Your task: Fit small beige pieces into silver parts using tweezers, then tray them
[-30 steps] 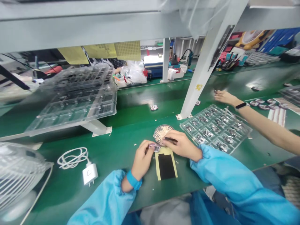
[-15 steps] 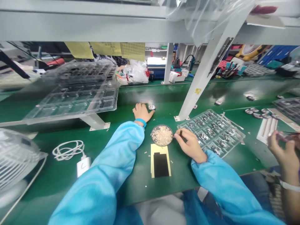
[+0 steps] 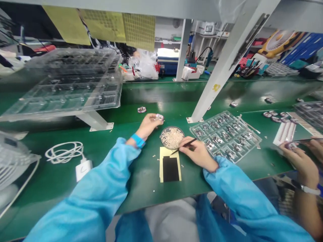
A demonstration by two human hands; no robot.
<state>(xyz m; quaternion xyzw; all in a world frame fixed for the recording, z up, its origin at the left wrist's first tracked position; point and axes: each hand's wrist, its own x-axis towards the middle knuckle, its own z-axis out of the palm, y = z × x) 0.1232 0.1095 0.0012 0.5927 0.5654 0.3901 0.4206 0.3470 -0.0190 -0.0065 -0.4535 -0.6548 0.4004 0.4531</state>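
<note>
My left hand [image 3: 146, 127], with a blue wristband, is closed on a small electronic part [image 3: 158, 117] with a silvery, pinkish frame, raised just beyond the dish. A pair of dark tweezers [image 3: 189, 143] is pinched in my right hand [image 3: 199, 154]. Its tip points down-left to the yellow paper [image 3: 165, 152]; whether it grips anything is too small to tell. On that paper lies a black rectangular sheet [image 3: 171, 169]. Between my hands sits a round dish [image 3: 172, 137] heaped with tiny pale pieces. A similar electronic part [image 3: 141, 110] rests on the bench behind my left hand.
Right of my right hand lies a clear compartment tray [image 3: 225, 136] with metallic parts. A slanted post [image 3: 209, 77] rises behind it. Stacked clear trays [image 3: 68, 84], a white charger [image 3: 83, 169] and a fan [image 3: 15, 171] are leftward. A co-worker's hands [image 3: 300, 161] work at far right.
My left hand has picked up the electronic part and drawn it nearer. My right hand's tweezers have swung out over the yellow paper. The camera view has tilted up a little.
</note>
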